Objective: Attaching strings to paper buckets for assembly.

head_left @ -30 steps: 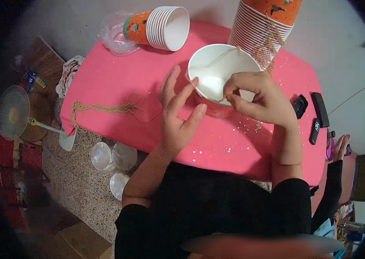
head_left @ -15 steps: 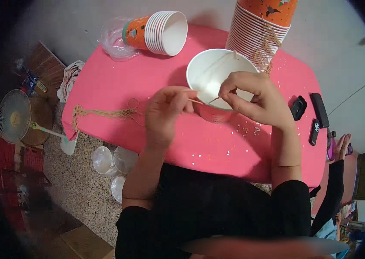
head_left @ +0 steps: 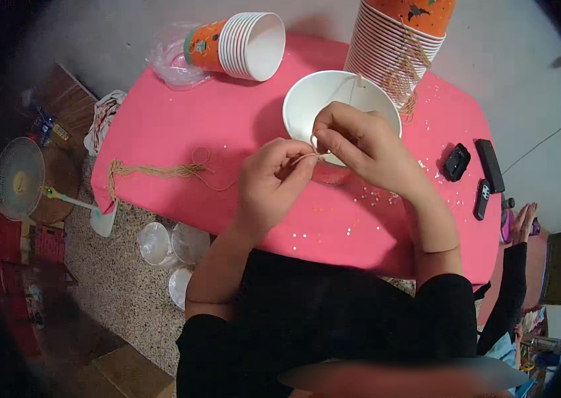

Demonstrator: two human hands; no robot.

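Observation:
A white-lined paper bucket [head_left: 304,103] stands on the pink-covered table with its mouth toward me. In front of its near rim my left hand [head_left: 274,182] pinches a thin tan string [head_left: 314,156] between thumb and fingers. My right hand [head_left: 370,146] reaches across the bucket's mouth, its thumb and forefinger closed on a small loop of the same string. The two sets of fingertips are close together. Another piece of string crosses the bucket's inside from the far rim. Left of my left hand lies a bundle of tan strings [head_left: 154,170].
A tall stack of orange-patterned buckets [head_left: 387,56] with strings hanging stands behind. A lying stack of buckets [head_left: 227,50] touches clear plastic wrap [head_left: 174,66]. Tiny white discs [head_left: 373,199] are scattered about. At right lie a black tray [head_left: 456,162] and a remote [head_left: 483,199]. Another person's legs [head_left: 509,285] show.
My hands have come closer together at the bucket's rim. The straight string end between them is now bent into a small loop, and my right hand has shifted left.

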